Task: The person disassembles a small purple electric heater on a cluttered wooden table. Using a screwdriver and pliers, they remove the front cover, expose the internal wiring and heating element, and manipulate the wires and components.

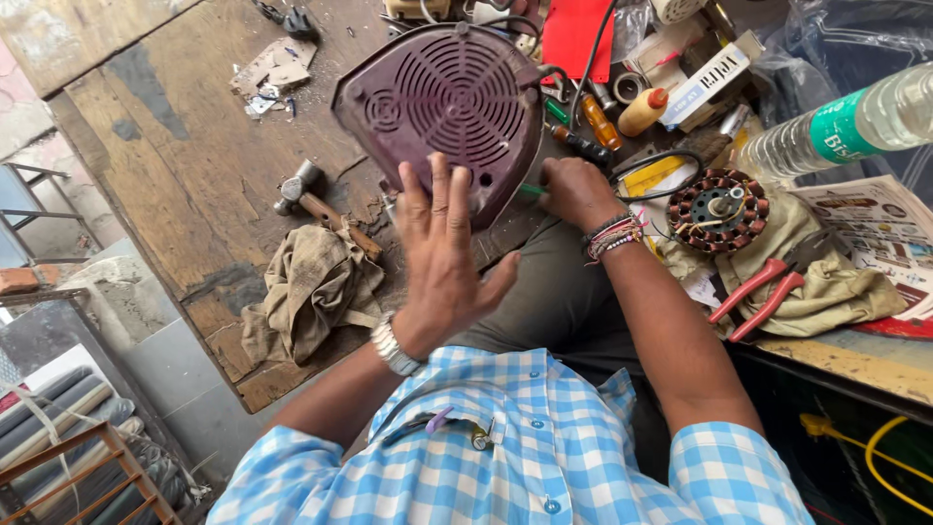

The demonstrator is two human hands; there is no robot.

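Observation:
A maroon plastic appliance housing (442, 107) with round vent grilles lies on the wooden workbench (185, 175). My left hand (442, 253), fingers spread and flat, rests against its near edge. My right hand (575, 192) is closed around a green-handled screwdriver (532, 190) whose tip points at the housing's right edge. A watch sits on my left wrist, beaded bands on my right.
A hammer (309, 199) and a dirty rag (311, 287) lie left of my hands. To the right are a copper-wound motor stator (719, 209), red-handled pliers (763, 292), a clear plastic bottle (846, 126), more screwdrivers (593, 122) and papers.

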